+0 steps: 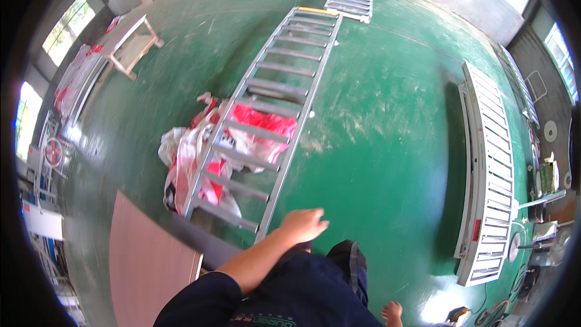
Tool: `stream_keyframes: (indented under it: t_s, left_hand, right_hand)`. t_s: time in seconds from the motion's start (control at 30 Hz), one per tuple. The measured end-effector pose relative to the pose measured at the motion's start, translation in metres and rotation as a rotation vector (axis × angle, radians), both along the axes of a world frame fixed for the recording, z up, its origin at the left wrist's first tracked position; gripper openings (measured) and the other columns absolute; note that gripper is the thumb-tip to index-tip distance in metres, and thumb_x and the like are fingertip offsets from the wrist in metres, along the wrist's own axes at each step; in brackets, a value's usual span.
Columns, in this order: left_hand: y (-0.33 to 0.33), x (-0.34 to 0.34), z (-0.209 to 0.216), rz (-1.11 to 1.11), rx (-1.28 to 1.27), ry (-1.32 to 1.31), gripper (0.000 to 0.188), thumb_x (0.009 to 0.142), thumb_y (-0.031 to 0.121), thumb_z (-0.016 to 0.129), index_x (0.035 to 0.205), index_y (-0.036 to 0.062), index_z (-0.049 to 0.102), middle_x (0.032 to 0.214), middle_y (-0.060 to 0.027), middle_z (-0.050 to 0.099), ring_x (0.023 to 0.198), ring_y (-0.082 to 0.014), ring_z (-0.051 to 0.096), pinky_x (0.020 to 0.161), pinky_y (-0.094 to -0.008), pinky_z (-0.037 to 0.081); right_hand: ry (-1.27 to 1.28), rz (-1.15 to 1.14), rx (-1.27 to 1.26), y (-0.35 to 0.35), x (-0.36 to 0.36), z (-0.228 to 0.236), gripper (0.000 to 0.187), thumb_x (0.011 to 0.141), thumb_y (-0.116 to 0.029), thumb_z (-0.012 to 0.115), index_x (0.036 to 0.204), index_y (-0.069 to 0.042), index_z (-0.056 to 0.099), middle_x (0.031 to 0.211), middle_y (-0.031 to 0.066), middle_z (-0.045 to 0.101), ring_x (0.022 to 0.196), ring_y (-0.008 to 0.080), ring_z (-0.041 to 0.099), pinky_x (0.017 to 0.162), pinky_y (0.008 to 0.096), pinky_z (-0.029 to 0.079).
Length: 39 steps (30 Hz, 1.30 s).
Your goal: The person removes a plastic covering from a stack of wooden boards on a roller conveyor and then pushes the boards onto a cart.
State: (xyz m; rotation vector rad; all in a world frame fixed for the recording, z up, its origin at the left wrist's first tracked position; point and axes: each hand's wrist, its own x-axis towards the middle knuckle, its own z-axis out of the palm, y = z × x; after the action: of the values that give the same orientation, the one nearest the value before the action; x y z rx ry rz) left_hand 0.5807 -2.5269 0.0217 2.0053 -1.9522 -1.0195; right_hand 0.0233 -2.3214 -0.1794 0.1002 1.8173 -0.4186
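Head view: crumpled sheeting [187, 148] lies beneath the ladder-like frame [269, 107].

Pale green and red lettering [266, 321] stands on the person's dark shirt [272, 293]; a red label [477, 230] on the white slatted frame [482, 163] is too small to read.

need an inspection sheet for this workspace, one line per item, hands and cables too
Surface: green floor, pale scuffs and dust-like marks
Job's things: ladder-like metal frame, its near end by the left hand
Clutter: crumpled red-and-white sheeting, partly seen between the frame's crossbars
Hands: left hand loosely curled, nothing seen held; right hand low at the picture's edge, partly hidden, grip unclear
Cables: cables on the floor, lower right
Surroundings: wood-toned panel lower left, bench upper left, pale slatted frame right
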Motion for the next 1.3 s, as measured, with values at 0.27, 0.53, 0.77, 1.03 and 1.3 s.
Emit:
stream_keyframes:
  t_s: [0.27,0.53,0.77,1.03,1.3]
  left_hand:
    - [-0.318,-0.058,-0.037,-0.092,0.156,0.347,0.034,0.092,0.035,0.056,0.112,0.0076,0.059,0.101,-0.0139,0.067,0.092,-0.0294,0.065,0.078,-0.0383,0.051]
    - [-0.307,0.079,-0.232,0.324,0.633,-0.161,0.044,0.085,0.040,0.054,0.096,0.0000,0.069,0.102,-0.0254,0.066,0.099,-0.0403,0.063,0.086,-0.0465,0.048]
    - [-0.454,0.048,-0.202,0.725,0.986,-0.002,0.049,0.086,0.042,0.055,0.121,0.0076,0.062,0.128,-0.0212,0.056,0.121,-0.0347,0.053,0.096,-0.0444,0.044]
    - [-0.999,-0.035,-0.168,0.540,0.334,0.198,0.038,0.082,0.037,0.059,0.101,0.0046,0.066,0.106,-0.0224,0.064,0.099,-0.0373,0.062,0.081,-0.0480,0.049]
    - [-1.402,-0.118,-0.036,0.124,-0.119,0.656,0.035,0.092,0.036,0.054,0.111,0.0067,0.058,0.108,-0.0129,0.066,0.097,-0.0299,0.064,0.082,-0.0387,0.050]
  right_hand:
    - [0.171,0.259,-0.053,-0.210,-0.014,-0.053,0.025,0.092,-0.024,0.046,0.102,-0.005,0.059,0.086,0.0121,0.063,0.070,0.0241,0.060,0.055,0.0390,0.049]
    - [0.271,0.677,-0.511,-0.730,0.053,0.066,0.022,0.086,-0.013,0.054,0.103,0.001,0.059,0.078,0.0083,0.063,0.058,0.0151,0.057,0.051,0.0280,0.045]
    - [0.235,0.598,-0.893,-1.080,0.051,0.133,0.018,0.090,-0.016,0.052,0.101,-0.002,0.058,0.070,0.0028,0.054,0.058,0.0093,0.052,0.050,0.0215,0.041]
    - [0.111,0.891,-0.246,-1.188,-0.032,0.058,0.024,0.092,-0.021,0.052,0.111,-0.007,0.056,0.091,0.0126,0.062,0.078,0.0293,0.061,0.064,0.0419,0.053]
    - [0.175,0.597,-0.147,-1.439,-0.071,0.055,0.029,0.091,-0.021,0.055,0.116,-0.006,0.053,0.099,0.0141,0.061,0.085,0.0310,0.062,0.069,0.0449,0.053]
